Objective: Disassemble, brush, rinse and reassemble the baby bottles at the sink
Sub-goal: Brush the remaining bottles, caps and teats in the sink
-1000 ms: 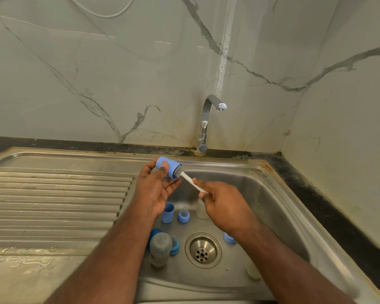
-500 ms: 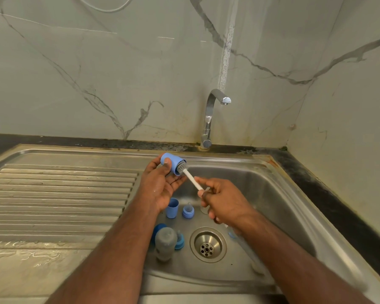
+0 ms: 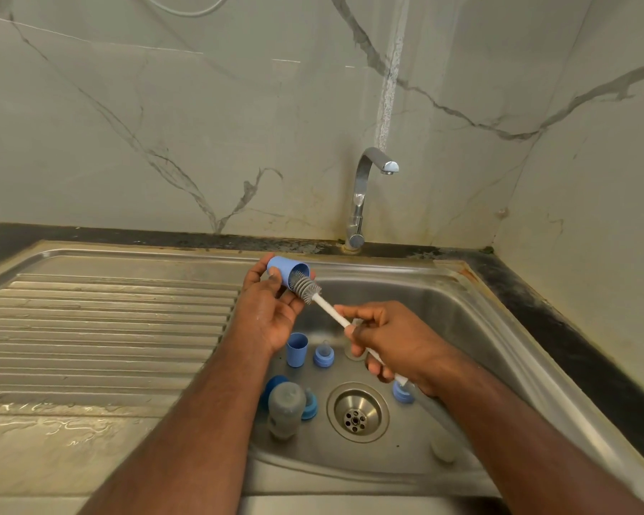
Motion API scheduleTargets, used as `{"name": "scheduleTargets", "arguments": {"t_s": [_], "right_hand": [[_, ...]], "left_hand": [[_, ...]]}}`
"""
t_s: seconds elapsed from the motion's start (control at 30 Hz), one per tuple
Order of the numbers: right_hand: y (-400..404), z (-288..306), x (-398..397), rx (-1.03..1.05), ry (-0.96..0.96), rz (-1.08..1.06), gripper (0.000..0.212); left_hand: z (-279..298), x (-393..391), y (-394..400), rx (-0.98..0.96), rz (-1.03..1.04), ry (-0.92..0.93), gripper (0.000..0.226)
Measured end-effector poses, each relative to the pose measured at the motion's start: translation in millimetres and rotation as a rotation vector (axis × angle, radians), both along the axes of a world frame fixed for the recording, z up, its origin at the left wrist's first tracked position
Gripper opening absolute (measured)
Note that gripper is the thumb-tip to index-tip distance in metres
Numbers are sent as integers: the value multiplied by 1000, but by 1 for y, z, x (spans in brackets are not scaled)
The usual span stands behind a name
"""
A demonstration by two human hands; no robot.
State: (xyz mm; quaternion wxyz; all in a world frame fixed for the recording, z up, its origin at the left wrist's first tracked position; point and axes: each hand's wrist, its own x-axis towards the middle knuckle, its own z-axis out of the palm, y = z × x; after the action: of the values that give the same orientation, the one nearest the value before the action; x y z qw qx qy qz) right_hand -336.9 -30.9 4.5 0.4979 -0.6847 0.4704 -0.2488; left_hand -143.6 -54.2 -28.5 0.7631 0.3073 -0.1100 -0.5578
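Midway through wash: bottle (image 3: pixel 284 408) lying just left of drain (image 3: pixel 357 412), collars and teat (image 3: pixel 323 354) standing beyond it, all apart, unrinsed by look. Above drain, right hand (image 3: pixel 391 345) pinches brush (image 3: pixel 307 286) handle; left hand (image 3: pixel 272 310) grips blue cap (image 3: pixel 281 271), bristles half inside. Tap (image 3: pixel 369 195), far behind drain, dry. Rinsing, reassembly left.

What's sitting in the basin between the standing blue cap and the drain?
In the head view, a blue nipple ring stands between the blue cap and the drain, right beside the cap; bare steel beyond.
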Motion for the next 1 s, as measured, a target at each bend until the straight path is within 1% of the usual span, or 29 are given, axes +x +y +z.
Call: {"name": "scheduleTargets", "arguments": {"t_s": [0.1,0.17,0.3,0.4,0.47,0.6,0.63,0.67,0.7,0.77,0.8,0.83,0.93,1.0], "right_hand": [[-2,-1,-2,58,-104,-59,40],[0,-3,2,40,-95,-41,41],[0,-4,5,-159,140,-23,41],[0,-5,5,-236,237,-2,41],[1,-5,5,-165,177,-27,40],[4,-5,8,115,-113,-88,38],[6,-4,9,150,-160,-81,38],[8,-4,11,139,-157,-64,39],[9,-5,12,70,-90,-35,41],[9,-4,12,-141,169,34,43],[7,-3,10,-212,262,47,43],[5,-2,8,-237,296,39,43],[1,-2,5,-190,218,-54,42],[4,-4,8,-156,163,-46,44]], "left_hand": [[0,-1,2,1,9,1,34],[0,-2,3,12,-5,-20,35],[2,-4,4,53,-42,-55,28],[6,-6,5,52,-62,-101,20],[5,-5,4,59,-53,-121,19],[4,-4,2,48,-44,-69,21],[4,-4,2,46,-45,-58,21],[3,-4,2,44,-43,-51,21],[4,-3,2,41,-39,-46,21],[3,-2,1,43,-26,-45,22],[3,-1,1,45,-18,-49,22],[2,-1,1,48,-13,-52,23],[3,-3,1,47,-16,-66,27],[4,-4,2,39,-21,-72,27]]}}
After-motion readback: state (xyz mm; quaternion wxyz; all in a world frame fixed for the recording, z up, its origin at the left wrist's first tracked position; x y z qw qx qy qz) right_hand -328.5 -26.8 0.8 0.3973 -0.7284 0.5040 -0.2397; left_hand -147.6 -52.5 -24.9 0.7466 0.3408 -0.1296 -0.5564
